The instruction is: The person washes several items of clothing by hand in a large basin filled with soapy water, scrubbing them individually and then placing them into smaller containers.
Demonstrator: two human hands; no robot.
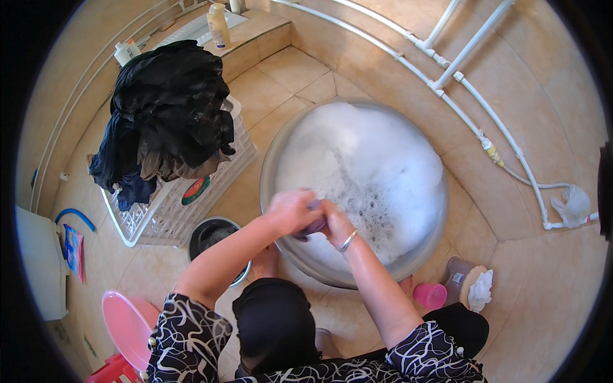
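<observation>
A large round metal basin (354,282) stands on the tiled floor before me, with thick white suds (378,158) in it. Over its near left part, my left hand (292,210) and my right hand (336,224) are close together, both closed on a dark purple cloth (312,226). The hands are blurred and hide much of the cloth. A bracelet is on my right wrist. Left of the basin, a small metal bowl (192,242) with dark contents lies partly beneath my left forearm.
A white plastic crate (230,172) heaped with dark clothes (167,105) stands left. Pink basin (127,330) lies lower left; pink cup (430,295) and jug (457,277) stand lower right. White pipes (459,112) run along the wall. A bottle (218,28) stands on the ledge.
</observation>
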